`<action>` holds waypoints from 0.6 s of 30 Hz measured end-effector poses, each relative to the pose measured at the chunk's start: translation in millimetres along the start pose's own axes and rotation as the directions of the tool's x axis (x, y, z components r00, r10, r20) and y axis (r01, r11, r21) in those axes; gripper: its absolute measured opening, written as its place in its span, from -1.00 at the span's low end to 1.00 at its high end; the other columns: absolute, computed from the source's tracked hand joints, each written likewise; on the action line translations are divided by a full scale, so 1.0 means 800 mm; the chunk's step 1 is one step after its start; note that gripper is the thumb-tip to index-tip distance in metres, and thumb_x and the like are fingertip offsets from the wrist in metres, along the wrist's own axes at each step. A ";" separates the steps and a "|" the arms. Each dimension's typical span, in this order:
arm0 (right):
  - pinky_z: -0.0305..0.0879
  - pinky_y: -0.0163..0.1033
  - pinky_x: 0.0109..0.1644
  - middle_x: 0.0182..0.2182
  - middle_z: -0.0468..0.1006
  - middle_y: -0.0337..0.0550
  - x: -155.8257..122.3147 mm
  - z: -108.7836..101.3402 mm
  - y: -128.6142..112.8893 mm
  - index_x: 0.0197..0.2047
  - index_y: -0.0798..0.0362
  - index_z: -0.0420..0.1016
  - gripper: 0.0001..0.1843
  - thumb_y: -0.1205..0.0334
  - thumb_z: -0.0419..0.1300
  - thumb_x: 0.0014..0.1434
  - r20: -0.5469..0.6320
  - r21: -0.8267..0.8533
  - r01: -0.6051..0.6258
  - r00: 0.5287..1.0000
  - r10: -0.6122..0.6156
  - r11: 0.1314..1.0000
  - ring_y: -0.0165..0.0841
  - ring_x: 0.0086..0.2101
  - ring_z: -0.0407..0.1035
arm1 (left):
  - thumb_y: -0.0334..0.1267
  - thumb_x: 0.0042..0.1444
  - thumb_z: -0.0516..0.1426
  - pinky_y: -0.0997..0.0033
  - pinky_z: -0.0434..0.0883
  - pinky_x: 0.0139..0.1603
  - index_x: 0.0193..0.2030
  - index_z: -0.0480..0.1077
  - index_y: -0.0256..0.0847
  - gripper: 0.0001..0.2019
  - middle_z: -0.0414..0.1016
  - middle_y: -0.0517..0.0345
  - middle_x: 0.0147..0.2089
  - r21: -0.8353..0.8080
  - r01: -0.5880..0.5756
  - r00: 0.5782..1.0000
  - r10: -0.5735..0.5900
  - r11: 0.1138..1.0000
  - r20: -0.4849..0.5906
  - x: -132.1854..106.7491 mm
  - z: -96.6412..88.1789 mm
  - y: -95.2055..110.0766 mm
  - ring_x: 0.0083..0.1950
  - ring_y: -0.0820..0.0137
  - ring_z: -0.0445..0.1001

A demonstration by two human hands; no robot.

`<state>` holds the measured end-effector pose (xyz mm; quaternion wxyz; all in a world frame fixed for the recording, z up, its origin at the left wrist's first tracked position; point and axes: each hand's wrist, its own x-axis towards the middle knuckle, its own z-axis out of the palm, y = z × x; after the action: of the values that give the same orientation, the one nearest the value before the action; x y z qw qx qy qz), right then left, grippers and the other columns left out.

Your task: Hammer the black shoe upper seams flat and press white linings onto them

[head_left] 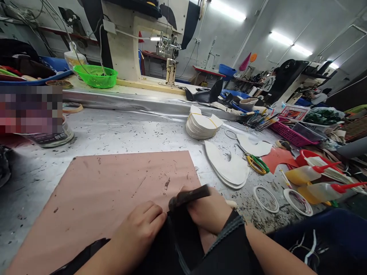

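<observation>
My left hand (137, 233) is closed, its knuckles up, pressing down on a black leather piece (174, 248) at the near edge of a pink cutting mat (114, 187). My right hand (210, 212) is curled round a dark-handled tool (189, 196) held across the top of the black piece. A black strap hangs around my right wrist. The tool's working end is hidden behind the leather and my fingers.
White cut shoe pieces lie stacked (229, 168) and bundled (202, 124) to the right of the mat. Scissors (256, 162), white rings (266, 198), glue bottles (308, 173) and a pink basket (288, 133) crowd the right side. A sewing machine (129, 42) and green basket (96, 75) stand behind.
</observation>
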<state>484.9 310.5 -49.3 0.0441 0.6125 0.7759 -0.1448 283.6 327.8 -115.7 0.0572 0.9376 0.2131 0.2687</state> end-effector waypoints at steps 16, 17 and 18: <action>-0.06 -0.24 -0.49 -0.40 0.54 -0.18 -0.001 -0.003 -0.018 -0.27 0.03 0.39 -0.83 0.40 0.04 0.09 0.006 -0.043 0.045 0.999 -0.044 0.998 -0.30 -0.43 0.40 | -0.49 0.14 -0.09 0.46 0.34 -0.35 -0.29 0.43 -0.13 -0.70 0.40 0.18 -0.37 -0.132 0.249 0.951 -0.216 0.960 0.219 -0.008 -0.011 -0.006 -0.35 0.39 0.39; -0.07 -0.23 -0.50 -0.42 0.54 -0.17 -0.001 -0.003 -0.019 -0.28 0.04 0.40 -0.84 0.41 0.05 0.08 0.015 -0.048 0.052 0.999 -0.052 0.997 -0.30 -0.44 0.40 | -0.50 0.13 -0.08 0.47 0.35 -0.34 -0.28 0.42 -0.13 -0.71 0.41 0.18 -0.35 -0.156 0.292 0.938 -0.251 0.943 0.240 -0.009 -0.013 -0.006 -0.34 0.40 0.40; -0.08 -0.23 -0.50 -0.43 0.54 -0.17 -0.001 -0.002 -0.020 -0.29 0.04 0.40 -0.84 0.42 0.05 0.08 0.018 -0.056 0.051 0.999 -0.050 0.997 -0.30 -0.45 0.39 | -0.50 0.12 -0.07 0.48 0.36 -0.34 -0.29 0.41 -0.14 -0.72 0.42 0.18 -0.35 -0.181 0.330 0.926 -0.281 0.926 0.253 -0.010 -0.014 -0.006 -0.33 0.41 0.41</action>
<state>469.8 306.7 -44.6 0.0644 0.5899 0.7945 -0.1289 270.0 328.6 -110.9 0.2254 0.9046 0.3185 0.1717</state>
